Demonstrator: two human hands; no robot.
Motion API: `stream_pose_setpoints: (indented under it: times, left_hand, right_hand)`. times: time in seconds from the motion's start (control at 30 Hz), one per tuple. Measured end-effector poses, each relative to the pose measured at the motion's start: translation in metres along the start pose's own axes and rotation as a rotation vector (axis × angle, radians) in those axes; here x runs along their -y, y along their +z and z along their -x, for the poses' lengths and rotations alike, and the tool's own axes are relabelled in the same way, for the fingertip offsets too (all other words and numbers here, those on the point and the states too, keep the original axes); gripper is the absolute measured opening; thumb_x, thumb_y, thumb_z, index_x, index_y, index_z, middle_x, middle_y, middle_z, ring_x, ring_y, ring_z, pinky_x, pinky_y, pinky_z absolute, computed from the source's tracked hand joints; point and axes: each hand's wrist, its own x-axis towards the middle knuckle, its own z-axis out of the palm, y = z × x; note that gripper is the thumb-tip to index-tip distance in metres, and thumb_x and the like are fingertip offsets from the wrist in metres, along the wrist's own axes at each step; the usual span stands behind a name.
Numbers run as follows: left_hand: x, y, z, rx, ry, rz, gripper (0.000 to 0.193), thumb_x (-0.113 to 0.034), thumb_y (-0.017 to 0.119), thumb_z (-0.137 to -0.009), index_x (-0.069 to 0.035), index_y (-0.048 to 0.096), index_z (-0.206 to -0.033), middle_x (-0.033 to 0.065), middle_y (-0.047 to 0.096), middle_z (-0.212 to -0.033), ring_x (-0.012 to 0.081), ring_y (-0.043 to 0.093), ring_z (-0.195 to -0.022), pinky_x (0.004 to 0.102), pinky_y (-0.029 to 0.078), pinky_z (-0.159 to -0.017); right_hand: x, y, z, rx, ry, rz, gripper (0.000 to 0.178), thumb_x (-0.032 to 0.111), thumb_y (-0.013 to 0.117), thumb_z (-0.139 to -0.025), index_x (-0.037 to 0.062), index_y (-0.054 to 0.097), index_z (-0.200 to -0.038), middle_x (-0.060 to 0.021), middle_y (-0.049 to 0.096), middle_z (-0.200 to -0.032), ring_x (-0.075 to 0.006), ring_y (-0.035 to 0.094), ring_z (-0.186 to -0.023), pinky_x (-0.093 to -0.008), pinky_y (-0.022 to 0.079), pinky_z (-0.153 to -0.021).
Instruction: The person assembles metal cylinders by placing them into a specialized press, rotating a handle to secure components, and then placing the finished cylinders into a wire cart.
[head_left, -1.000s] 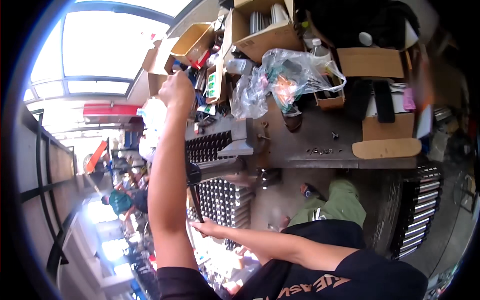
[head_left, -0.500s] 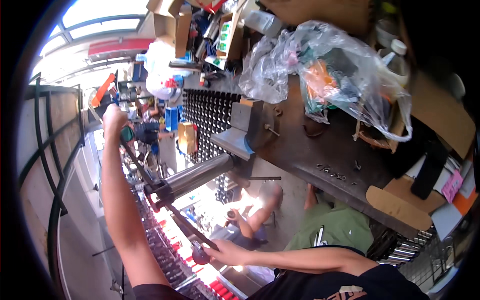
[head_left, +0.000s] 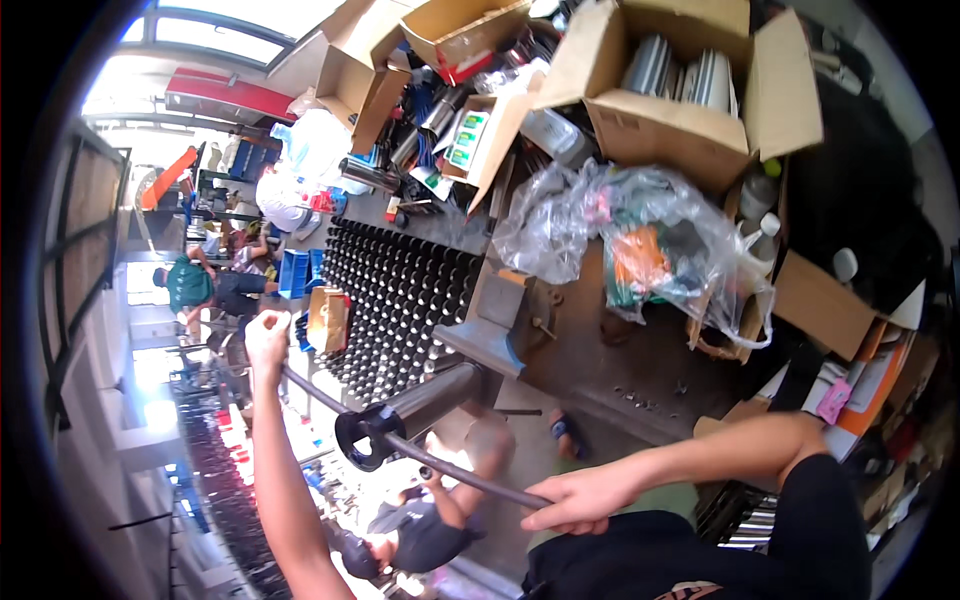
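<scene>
A long dark bar (head_left: pixel 460 473) runs slantwise across the view, past a round black ring fitting (head_left: pixel 367 438) with openings in its face. The fitting sits at the free end of a shiny metal tube (head_left: pixel 440 395), which sticks out from a bench vise (head_left: pixel 490 335). My left hand (head_left: pixel 268 345) is closed around the bar's far left end. Its nearer right end is in my right hand (head_left: pixel 575 497), fingers wrapped around it close to my body. The ring lies between my two hands. How the bar joins the fitting cannot be made out.
On the metal bench (head_left: pixel 580 375) lie a clear plastic bag (head_left: pixel 640 240), small loose metal parts and an open cardboard box (head_left: pixel 665 130). Behind the vise stands a rack of dark tube ends (head_left: pixel 400 290). A co-worker (head_left: pixel 420 530) sits below the tube; another person (head_left: pixel 190 285) stands far left.
The bar has swung to a flatter slant, both hands still on its ends. My right hand has moved right; my left hand came lower and nearer the ring. The whole view has shifted too.
</scene>
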Motion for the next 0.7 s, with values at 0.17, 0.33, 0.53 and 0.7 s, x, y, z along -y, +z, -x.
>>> stream_pose_setpoints:
  times: [0.17, 0.33, 0.53, 0.7]
  left_hand:
    - [-0.014, 0.008, 0.012, 0.096, 0.216, 0.426, 0.030, -0.026, 0.062, -0.100, -0.003, 0.067, -0.082, -0.0038, 0.056, -0.061, 0.0027, 0.048, -0.053, 0.0217, 0.035, -0.049]
    - [0.016, 0.017, 0.002, 0.162, 0.466, 0.453, 0.055, -0.033, 0.053, -0.104, -0.002, 0.061, -0.060, 0.0007, 0.052, -0.049, 0.0090, 0.049, -0.048, 0.0288, 0.037, -0.049]
    - [0.013, 0.010, -0.001, -0.223, 0.847, -0.022, 0.057, -0.042, 0.043, -0.103, -0.002, 0.070, -0.073, 0.0223, 0.066, -0.073, 0.0414, 0.066, -0.072, 0.0491, 0.050, -0.067]
    - [-0.015, -0.020, 0.064, -0.304, 0.692, 0.065, 0.043, -0.043, 0.055, -0.091, -0.009, 0.076, -0.076, 0.0177, 0.072, -0.081, 0.0370, 0.071, -0.079, 0.0448, 0.056, -0.075]
  right_hand:
    - [0.013, 0.049, 0.010, -0.690, -0.147, 0.720, 0.034, 0.038, 0.056, -0.099, 0.0038, 0.052, -0.102, -0.0215, 0.059, -0.063, -0.0432, 0.062, -0.063, -0.0506, 0.048, -0.058]
    - [0.017, 0.089, -0.040, -1.666, 0.129, 1.341, 0.020, 0.030, 0.064, -0.088, 0.0112, 0.057, -0.087, -0.0146, 0.067, -0.067, -0.0359, 0.067, -0.060, -0.0504, 0.050, -0.054]
    - [0.017, 0.067, -0.071, -2.107, 0.200, 1.593, 0.030, 0.036, 0.065, -0.088, 0.0108, 0.065, -0.071, -0.0099, 0.066, -0.073, -0.0333, 0.067, -0.067, -0.0465, 0.053, -0.059]
    - [-0.035, 0.050, -0.080, -2.253, 0.016, 1.774, 0.029, 0.025, 0.064, -0.089, 0.0093, 0.054, -0.066, -0.0110, 0.059, -0.064, -0.0335, 0.061, -0.058, -0.0426, 0.046, -0.051]
